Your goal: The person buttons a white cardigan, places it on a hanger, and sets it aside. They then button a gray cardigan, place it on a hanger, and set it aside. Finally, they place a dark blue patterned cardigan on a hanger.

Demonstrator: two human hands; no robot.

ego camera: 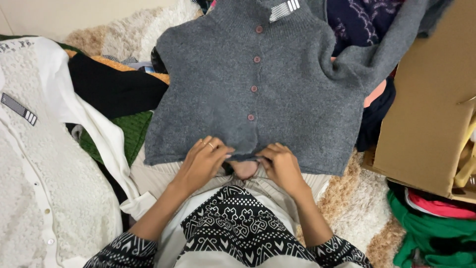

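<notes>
A grey knitted cardigan [277,84] with a row of brownish buttons lies flat in front of me, collar away from me. Both hands meet at the middle of its bottom hem. My left hand [202,163], a ring on one finger, pinches the hem left of the button line. Right of that line, my right hand [282,166] pinches the same hem. The lowest part of the front is slightly parted between my fingers. My lap, in black-and-white patterned cloth [233,226], lies just below the hem.
A white lace garment [44,164] spreads on the left. Black [114,89], green [130,131] and orange clothes lie beside it. A cardboard box [431,104] stands at the right, with green and red clothes [431,223] below it. A shaggy beige rug [362,198] lies underneath.
</notes>
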